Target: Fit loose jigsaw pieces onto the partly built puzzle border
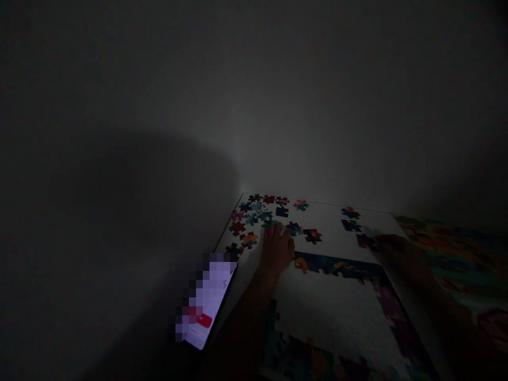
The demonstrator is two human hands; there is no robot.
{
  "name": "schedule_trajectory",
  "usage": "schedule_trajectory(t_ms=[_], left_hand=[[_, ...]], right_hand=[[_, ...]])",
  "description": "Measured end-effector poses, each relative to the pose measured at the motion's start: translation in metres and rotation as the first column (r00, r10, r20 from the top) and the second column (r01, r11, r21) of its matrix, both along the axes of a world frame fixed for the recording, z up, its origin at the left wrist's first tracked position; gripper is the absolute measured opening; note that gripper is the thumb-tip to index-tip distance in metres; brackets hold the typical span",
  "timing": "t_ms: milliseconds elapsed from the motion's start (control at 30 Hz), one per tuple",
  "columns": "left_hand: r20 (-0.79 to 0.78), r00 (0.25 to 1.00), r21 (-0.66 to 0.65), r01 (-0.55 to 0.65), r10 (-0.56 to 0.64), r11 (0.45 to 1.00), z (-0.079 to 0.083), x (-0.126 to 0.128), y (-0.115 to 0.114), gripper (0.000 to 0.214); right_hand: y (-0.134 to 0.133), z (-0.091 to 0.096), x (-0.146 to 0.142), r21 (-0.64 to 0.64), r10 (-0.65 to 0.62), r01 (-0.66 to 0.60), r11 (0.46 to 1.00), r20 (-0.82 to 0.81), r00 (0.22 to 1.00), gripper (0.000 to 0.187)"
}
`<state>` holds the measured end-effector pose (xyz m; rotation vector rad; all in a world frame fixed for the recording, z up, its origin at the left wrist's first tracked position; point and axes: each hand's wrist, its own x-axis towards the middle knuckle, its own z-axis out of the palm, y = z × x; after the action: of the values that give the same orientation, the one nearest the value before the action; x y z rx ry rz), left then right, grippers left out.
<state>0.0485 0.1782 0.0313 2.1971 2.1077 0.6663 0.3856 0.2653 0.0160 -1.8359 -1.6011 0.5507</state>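
Note:
My left hand [278, 247] rests palm down on the white table, fingers stretched out. Its fingertips touch a teal puzzle piece [269, 224] and partly cover it. A dark puzzle piece [294, 228] and a red-orange puzzle piece [313, 235] lie just to its right. On the far right, my right hand [402, 256] is in deep shadow, its fingers closed together at the edge of a dark red puzzle piece [365, 242]. Below both hands lies a partly joined puzzle border [341, 266], with a strip along the top and another down the right side.
Several loose pieces [252, 218] cluster at the table's far left corner. A lit phone [210, 307] is at the left edge. Two more pieces [351, 226] lie near my right hand. A colourful picture sheet [448, 254] is at right. Walls [317, 132] rise behind the table [329, 312].

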Motion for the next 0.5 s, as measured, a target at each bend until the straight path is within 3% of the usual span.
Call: schedule_trajectory(t_ms=[233, 500], left_hand=[[0.039, 0.998, 0.05, 0.05, -0.052, 0.998, -0.008, -0.004, 0.011, 0.033], [0.019, 0.996, 0.077, 0.083, -0.085, 0.994, -0.01, -0.005, 0.014, 0.034]], right_hand=[[0.001, 0.001, -0.007, 0.142, 0.073, -0.071, 0.987, -0.007, 0.997, 0.029], [0.004, -0.007, -0.005, 0.145, 0.074, -0.071, 0.987, -0.016, 0.997, 0.027]])
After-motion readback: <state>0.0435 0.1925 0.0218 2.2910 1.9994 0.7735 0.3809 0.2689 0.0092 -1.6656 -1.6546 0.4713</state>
